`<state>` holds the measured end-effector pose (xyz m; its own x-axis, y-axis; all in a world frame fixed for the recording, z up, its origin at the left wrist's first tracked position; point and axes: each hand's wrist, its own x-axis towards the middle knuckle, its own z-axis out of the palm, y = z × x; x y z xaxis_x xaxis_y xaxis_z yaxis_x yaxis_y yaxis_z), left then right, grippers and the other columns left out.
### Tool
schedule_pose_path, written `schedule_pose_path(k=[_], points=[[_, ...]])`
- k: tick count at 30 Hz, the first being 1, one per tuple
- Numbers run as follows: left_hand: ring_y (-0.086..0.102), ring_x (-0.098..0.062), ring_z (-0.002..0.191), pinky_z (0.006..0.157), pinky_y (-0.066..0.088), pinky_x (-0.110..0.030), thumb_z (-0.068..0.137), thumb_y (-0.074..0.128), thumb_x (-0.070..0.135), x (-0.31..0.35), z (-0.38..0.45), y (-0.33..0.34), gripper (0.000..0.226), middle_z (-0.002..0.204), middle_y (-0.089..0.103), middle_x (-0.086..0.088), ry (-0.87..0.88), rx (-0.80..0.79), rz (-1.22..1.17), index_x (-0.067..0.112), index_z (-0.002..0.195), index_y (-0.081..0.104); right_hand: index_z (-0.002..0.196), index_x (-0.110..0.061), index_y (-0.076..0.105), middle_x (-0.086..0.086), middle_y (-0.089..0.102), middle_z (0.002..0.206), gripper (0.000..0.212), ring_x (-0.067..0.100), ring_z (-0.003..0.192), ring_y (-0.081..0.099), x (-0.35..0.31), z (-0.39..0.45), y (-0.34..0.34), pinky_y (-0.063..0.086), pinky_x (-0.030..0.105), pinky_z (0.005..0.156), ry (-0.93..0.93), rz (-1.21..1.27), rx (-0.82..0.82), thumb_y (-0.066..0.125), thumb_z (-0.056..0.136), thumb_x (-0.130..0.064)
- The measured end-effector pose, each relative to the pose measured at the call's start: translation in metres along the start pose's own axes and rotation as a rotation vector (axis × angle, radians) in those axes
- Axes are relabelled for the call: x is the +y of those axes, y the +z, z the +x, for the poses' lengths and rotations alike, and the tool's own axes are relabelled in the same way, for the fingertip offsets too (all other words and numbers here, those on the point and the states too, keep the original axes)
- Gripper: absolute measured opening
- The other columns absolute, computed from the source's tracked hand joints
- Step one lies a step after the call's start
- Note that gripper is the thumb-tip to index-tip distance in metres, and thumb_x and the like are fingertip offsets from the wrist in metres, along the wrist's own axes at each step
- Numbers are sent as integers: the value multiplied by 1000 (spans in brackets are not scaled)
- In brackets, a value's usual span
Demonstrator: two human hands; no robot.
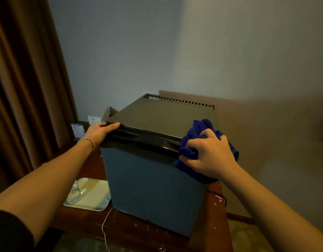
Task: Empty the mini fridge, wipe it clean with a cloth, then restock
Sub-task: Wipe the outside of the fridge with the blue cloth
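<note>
1. Behind everything I reach for stands a plain pale wall (pixel 175 42), with brown curtains (pixel 20 79) hanging far off beyond my left arm.
2. Under both my hands is a dark reddish wooden table (pixel 88 220), its top flecked with pale specks and a few pink bits near my right forearm.
3. The mini fridge (pixel 149 179) stands on that table between my two hands. Its door is closed, with a dull blue-grey front, a glossy black strip along the top edge, and a dark flat top with a row of vent slots at the far side.
4. My right hand (pixel 209 153) grips a bunched deep-blue cloth (pixel 199 131), fingers curled into it, pressing it against the fridge's upper corner on my right.
5. My left hand (pixel 98 131) rests on the opposite upper corner, thumb lying along the black strip and fingers wrapped over the edge. A thin bracelet (pixel 88 141) sits on that wrist.
6. Below my left forearm lies a cream tray (pixel 95 190) with a clear glass (pixel 74 193) on it.
7. Beyond my left hand are a white wall socket (pixel 93 120) and a small blue-and-white printed card (pixel 77 130); its writing is too small to read.
8. A thin white cord (pixel 105 226) trails down the table front, and a black cable (pixel 223 197) shows beside my right forearm.
</note>
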<state>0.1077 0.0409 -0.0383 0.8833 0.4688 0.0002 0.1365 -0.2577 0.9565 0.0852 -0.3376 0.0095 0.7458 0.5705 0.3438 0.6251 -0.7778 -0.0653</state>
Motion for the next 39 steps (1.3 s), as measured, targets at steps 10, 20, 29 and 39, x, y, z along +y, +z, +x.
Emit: schedule_pose_path(k=[10, 20, 29, 39], points=[[55, -3, 99, 74, 48, -12, 97, 61, 22, -20, -2, -1, 47, 125, 52, 6, 376, 4, -106, 28, 142, 49, 102, -21, 74, -1, 74, 104, 23, 34, 120, 52, -45, -10, 81, 36, 51, 90, 34, -227, 639, 70, 87, -37], [45, -9, 51, 47, 38, -18, 88, 65, 11, -50, 35, 14, 24, 65, 51, -13, 719, 171, -247, -10, 78, 64, 107, -17, 74, 3, 73, 111, 38, 39, 120, 52, -41, -11, 142, 37, 57, 89, 14, -527, 994, 56, 89, -46], [47, -14, 65, 65, 41, -30, 97, 54, 45, -74, 33, 29, 32, 73, 51, -1, 875, 282, -349, 13, 92, 55, 108, -22, 69, 1, 70, 111, 42, 39, 121, 49, -56, -31, 230, 41, 56, 82, 53, -516, 1018, 84, 74, -40], [63, -21, 113, 100, 50, -43, 81, 46, 81, -239, 24, 75, 77, 125, 65, 1, 810, 244, -297, 23, 131, 53, 154, -39, -4, 2, 19, 151, 79, 11, 120, 48, -87, -64, 300, 42, 19, 88, 268, -427, 705, 37, 95, -70]])
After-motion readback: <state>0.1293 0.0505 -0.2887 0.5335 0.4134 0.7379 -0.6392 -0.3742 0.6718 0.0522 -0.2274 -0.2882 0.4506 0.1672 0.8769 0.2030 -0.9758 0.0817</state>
